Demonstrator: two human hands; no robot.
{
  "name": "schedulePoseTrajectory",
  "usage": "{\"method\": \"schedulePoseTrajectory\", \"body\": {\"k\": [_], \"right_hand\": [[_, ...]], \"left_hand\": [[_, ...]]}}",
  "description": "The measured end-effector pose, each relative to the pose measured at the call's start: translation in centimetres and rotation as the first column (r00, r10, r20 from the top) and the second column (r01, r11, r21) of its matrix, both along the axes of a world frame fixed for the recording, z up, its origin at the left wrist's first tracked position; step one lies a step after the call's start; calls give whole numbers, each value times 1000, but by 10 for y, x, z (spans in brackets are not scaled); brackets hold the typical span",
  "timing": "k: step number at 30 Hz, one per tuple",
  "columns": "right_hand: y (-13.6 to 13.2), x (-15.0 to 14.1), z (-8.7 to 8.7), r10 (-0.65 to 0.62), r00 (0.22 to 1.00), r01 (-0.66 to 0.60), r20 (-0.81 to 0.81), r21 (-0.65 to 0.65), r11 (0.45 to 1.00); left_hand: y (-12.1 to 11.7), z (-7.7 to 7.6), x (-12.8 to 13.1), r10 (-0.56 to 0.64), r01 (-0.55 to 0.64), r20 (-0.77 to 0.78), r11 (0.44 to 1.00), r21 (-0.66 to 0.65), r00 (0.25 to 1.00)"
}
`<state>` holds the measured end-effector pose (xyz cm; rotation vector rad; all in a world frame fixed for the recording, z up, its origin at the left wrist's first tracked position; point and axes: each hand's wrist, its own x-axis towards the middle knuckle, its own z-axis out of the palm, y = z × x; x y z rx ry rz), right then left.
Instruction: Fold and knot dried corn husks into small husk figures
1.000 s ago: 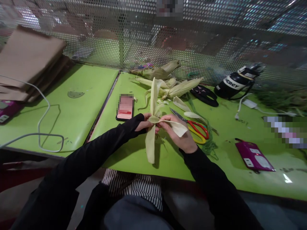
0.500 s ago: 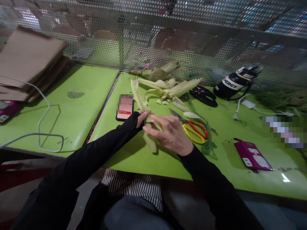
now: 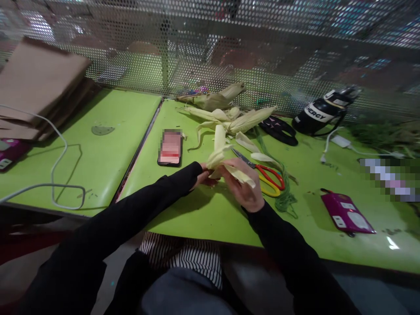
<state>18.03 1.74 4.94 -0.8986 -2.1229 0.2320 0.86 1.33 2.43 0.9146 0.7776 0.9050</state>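
Note:
Pale strips of corn husk [image 3: 219,139] are bunched between my two hands above the green table. My left hand [image 3: 204,176] is closed round the lower part of the bunch, its fingers partly under the husk. My right hand [image 3: 242,186] pinches the husk from the right, and one strip crosses over its fingers. Just beyond my hands lies a pile of more corn husks [image 3: 249,121]. Beside my right hand are scissors [image 3: 271,177] with one red and one yellow handle, their blades partly behind the hand. Green string [image 3: 286,201] lies tangled next to them.
Left of my hands lies a phone [image 3: 169,151]. A black bottle [image 3: 316,114], a black flat object [image 3: 278,130] and a purple power block [image 3: 348,212] are on the right. Paper bags [image 3: 39,83] and a grey cable [image 3: 67,144] occupy the left table. A perforated metal screen [image 3: 131,57] stands behind.
Both hands have shifted with the husk bunch, the left one to the right and slightly down. The strip that leaned left now stands further right, and the right fingers have closed in on the husk.

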Motion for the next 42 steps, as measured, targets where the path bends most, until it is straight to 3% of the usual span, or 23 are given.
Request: {"method": "schedulePoseTrajectory", "body": {"k": [4, 7, 9, 12, 15, 18, 24, 28, 33, 38, 42], "right_hand": [[2, 4, 10, 7, 989, -30, 146, 158, 987], [6, 8, 14, 63, 975, -97, 214, 150, 984], [7, 8, 15, 119, 970, -142, 213, 96, 985], [7, 8, 16, 196, 967, -192, 161, -36, 981], [5, 8, 16, 171, 981, -149, 86, -220, 964], [4, 8, 13, 193, 977, -151, 88, -355, 923], [2, 4, 13, 180, 983, -157, 27, -379, 912], [-2, 1, 17, 125, 992, -115, 3, -360, 926], [-4, -1, 16, 101, 995, -103, -21, -317, 943], [-4, -1, 12, 88, 995, -97, -44, -305, 947], [-1, -2, 9, 36, 988, -88, -151, -355, 931]], "left_hand": [[-1, -1, -5, -161, 159, -30, 985, -61, 987], [-3, 1, -8, -311, 307, -62, 949, -66, 948], [-3, 5, -9, -339, 332, -110, 940, -77, 934], [-1, 16, -10, -295, 289, -247, 956, -60, 923], [0, 27, -12, -240, 249, -361, 968, -23, 901], [0, 27, -15, -227, 258, -413, 966, 21, 882], [1, 18, -13, -306, 311, -313, 950, -38, 899], [2, 22, -9, -212, 211, -268, 977, -32, 940], [0, 29, -1, -207, 163, -200, 963, -216, 958], [-4, 31, -1, -235, 213, -165, 967, -142, 958], [-5, 27, 0, -137, 125, -210, 990, -72, 968]]}}
